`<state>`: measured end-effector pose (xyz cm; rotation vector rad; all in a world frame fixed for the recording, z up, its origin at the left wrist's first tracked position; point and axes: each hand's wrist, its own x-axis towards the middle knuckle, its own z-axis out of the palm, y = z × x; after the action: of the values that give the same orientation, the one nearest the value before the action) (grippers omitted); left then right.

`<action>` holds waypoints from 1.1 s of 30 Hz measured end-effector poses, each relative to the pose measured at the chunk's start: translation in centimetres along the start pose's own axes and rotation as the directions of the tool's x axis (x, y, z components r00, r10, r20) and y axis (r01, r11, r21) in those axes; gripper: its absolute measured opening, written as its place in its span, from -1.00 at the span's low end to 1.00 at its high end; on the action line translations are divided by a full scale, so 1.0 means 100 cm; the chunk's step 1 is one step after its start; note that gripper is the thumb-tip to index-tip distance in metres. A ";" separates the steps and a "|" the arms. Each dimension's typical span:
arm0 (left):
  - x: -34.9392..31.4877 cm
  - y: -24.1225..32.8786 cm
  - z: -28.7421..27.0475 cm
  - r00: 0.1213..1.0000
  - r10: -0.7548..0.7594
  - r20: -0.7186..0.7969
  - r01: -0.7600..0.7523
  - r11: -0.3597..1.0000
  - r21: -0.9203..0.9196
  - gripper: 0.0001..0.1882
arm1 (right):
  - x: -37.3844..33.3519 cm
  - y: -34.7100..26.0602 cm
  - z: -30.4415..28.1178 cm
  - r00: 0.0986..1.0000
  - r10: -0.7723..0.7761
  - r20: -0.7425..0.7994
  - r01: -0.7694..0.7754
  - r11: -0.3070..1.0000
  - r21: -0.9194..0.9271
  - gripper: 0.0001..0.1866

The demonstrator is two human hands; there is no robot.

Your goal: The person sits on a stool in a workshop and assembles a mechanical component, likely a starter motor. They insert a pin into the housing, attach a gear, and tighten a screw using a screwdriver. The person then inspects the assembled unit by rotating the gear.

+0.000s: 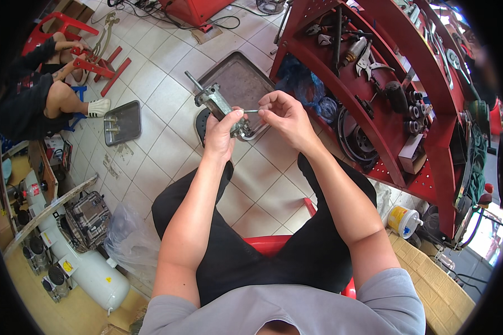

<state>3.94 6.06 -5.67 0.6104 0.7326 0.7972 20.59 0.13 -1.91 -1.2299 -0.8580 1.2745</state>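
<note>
Two hands are working together above the tiled floor (167, 139): the left hand (221, 134) is clenching a grey metal mechanical part (218, 106) with a rod sticking out, holding it in mid-air over the knees, while the right hand (282, 114) is pinching a thin metal pin (251, 111) at the part's lower end. It seems the pin is being fitted or drawn; next calls for steady alignment. The joint itself is being hidden by fingers.

A repair workshop: a red tool rack (374, 111) hung with pliers, metal trays (122, 123) on the tiled floor, an air compressor tank (89, 271).
</note>
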 end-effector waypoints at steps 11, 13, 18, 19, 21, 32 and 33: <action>0.000 -0.002 0.003 0.999 0.023 -0.047 -0.024 1.000 -0.019 -0.84 | 0.001 0.003 -0.001 0.999 -0.042 0.009 0.042 0.999 -0.013 -0.79; 0.000 -0.002 0.003 0.999 0.016 -0.043 -0.017 1.000 -0.020 -0.83 | 0.001 0.004 -0.001 0.999 -0.045 0.011 0.046 0.999 -0.017 -0.80; -0.002 0.000 0.006 0.999 0.003 -0.036 -0.004 1.000 -0.027 -0.82 | 0.000 0.002 0.000 1.000 -0.026 -0.005 0.026 0.999 -0.024 -0.82; -0.001 0.000 0.005 0.999 0.004 -0.033 -0.005 1.000 -0.024 -0.82 | 0.000 0.001 -0.001 1.000 -0.003 0.004 0.003 1.000 -0.018 -0.82; 0.000 -0.001 0.003 1.000 0.007 -0.028 -0.007 1.000 -0.019 -0.82 | 0.000 0.000 -0.003 0.999 0.044 0.022 -0.044 0.999 -0.008 -0.81; -0.001 -0.002 0.003 0.999 0.012 -0.031 -0.013 1.000 -0.009 -0.80 | 0.001 0.001 0.000 1.000 0.022 -0.012 -0.022 1.000 -0.006 -0.85; -0.001 -0.002 0.004 0.999 0.014 -0.032 -0.014 1.000 -0.007 -0.80 | 0.000 0.000 0.000 1.000 0.010 -0.012 -0.010 1.000 0.000 -0.85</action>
<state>4.25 5.80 -5.52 0.5976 0.7553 0.8240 20.57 0.17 -1.95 -1.2422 -0.8445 1.2734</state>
